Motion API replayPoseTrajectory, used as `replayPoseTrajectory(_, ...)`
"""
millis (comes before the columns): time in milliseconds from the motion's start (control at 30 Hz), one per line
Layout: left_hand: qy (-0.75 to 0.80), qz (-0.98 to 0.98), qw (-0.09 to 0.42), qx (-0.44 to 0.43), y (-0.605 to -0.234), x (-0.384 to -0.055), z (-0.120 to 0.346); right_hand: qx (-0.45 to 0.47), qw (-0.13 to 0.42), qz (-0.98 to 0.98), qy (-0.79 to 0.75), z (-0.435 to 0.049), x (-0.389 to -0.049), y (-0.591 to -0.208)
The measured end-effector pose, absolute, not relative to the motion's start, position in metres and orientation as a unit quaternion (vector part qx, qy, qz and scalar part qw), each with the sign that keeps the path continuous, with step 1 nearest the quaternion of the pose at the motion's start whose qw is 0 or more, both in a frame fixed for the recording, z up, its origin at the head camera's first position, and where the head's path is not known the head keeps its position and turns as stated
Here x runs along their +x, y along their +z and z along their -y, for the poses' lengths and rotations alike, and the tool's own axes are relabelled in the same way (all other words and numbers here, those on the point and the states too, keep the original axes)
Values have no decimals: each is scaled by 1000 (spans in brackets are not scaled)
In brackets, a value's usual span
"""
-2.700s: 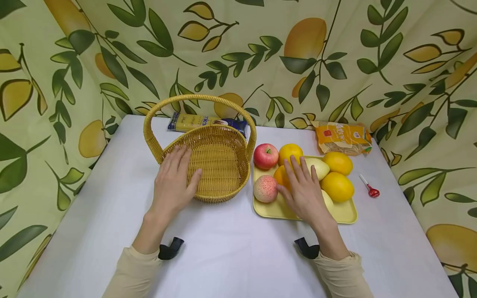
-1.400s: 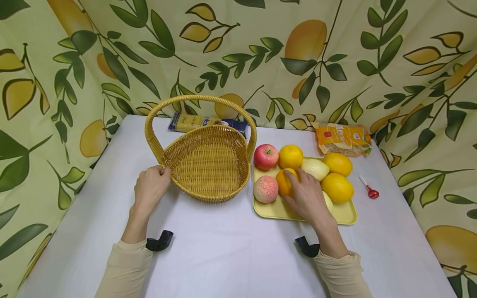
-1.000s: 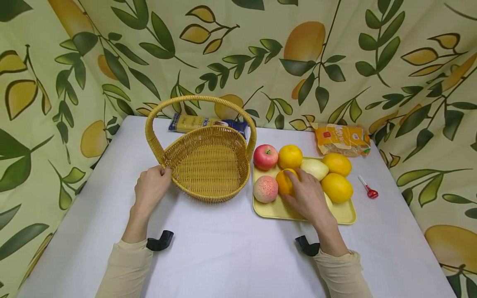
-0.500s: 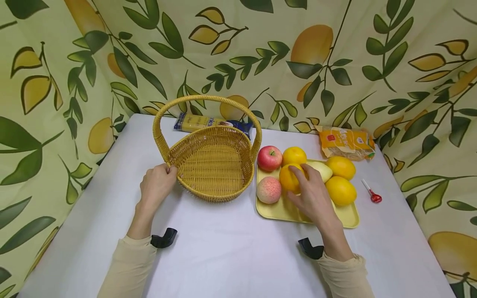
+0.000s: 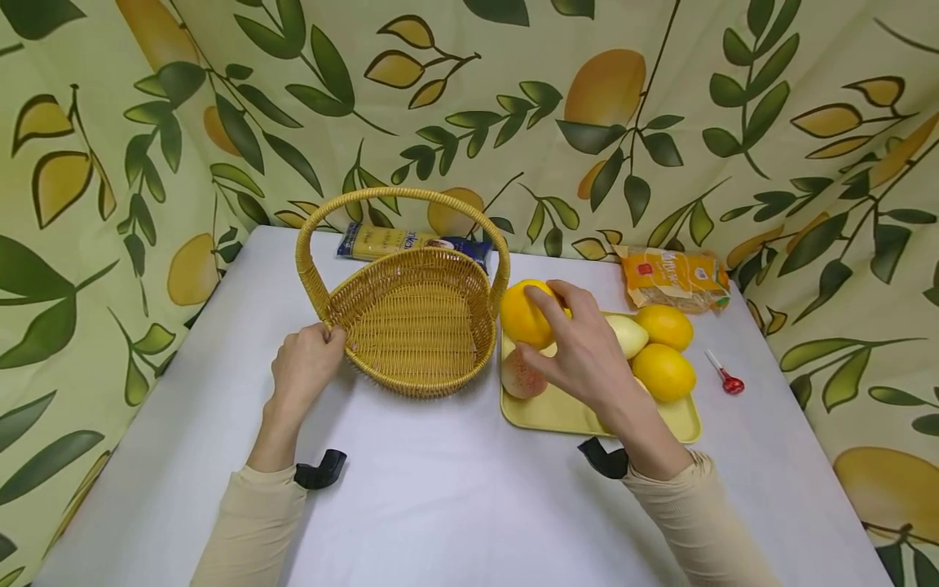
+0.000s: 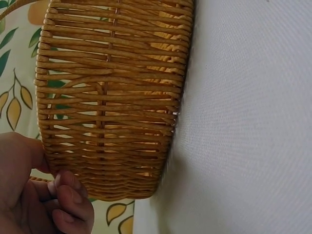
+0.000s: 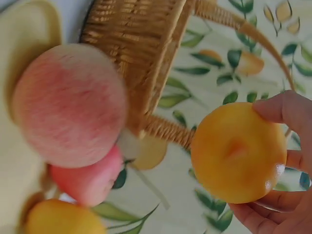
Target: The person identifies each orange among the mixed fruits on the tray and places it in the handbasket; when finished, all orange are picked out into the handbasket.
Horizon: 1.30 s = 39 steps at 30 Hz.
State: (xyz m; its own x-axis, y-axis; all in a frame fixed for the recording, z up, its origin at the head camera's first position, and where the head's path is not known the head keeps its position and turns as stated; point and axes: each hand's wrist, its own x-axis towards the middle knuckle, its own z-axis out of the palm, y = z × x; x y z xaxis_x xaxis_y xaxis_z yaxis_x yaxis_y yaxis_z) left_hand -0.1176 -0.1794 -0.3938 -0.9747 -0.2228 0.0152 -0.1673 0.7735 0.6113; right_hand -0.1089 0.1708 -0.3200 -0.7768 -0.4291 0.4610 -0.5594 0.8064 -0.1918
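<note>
My right hand [image 5: 587,346] grips an orange [image 5: 525,315] between thumb and fingers, raised over the left side of the yellow tray [image 5: 557,416]. In the right wrist view the orange's underside faces the camera. Below it on the tray sits a peach [image 5: 522,373], partly covered by the hand. The red apple [image 7: 90,178] shows in the right wrist view but is hidden behind the held orange in the head view. With curled fingers, my left hand [image 5: 306,367] pinches the left rim of a woven basket [image 5: 421,334], whose inside is bare.
Two yellow fruits [image 5: 663,373] and a pale oval fruit [image 5: 625,333] lie on the tray. A red lollipop [image 5: 730,381] is to its right. At the back are an orange snack bag [image 5: 675,279] and a pasta packet [image 5: 381,242] behind the basket's tall handle [image 5: 407,194].
My left hand moved from over the basket to its rim. The right hand came down on the orange, gripped it, lifted it and carried it up and left toward the basket.
</note>
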Motion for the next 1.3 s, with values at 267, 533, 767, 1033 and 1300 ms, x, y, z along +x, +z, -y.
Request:
replayPoseTrajectory(267, -322, 940, 53, 101, -395, -119, 179, 355, 180, 910, 120, -129, -118, -313)
replayPoseTrajectory(533, -313, 942, 54, 107, -396, -118, 181, 377, 102, 915, 101, -91, -132, -332)
replayPoseTrajectory(767, -312, 942, 54, 108, -397, -118, 181, 346, 18, 934, 84, -72, -140, -351)
replayPoseTrajectory(1033, -311, 943, 54, 105, -397, -118, 180, 325, -25, 943, 67, -66, -143, -364)
replayPoseTrajectory(1300, -310, 943, 54, 104, -397, -119, 179, 305, -41, 950, 60, -67, -143, -365)
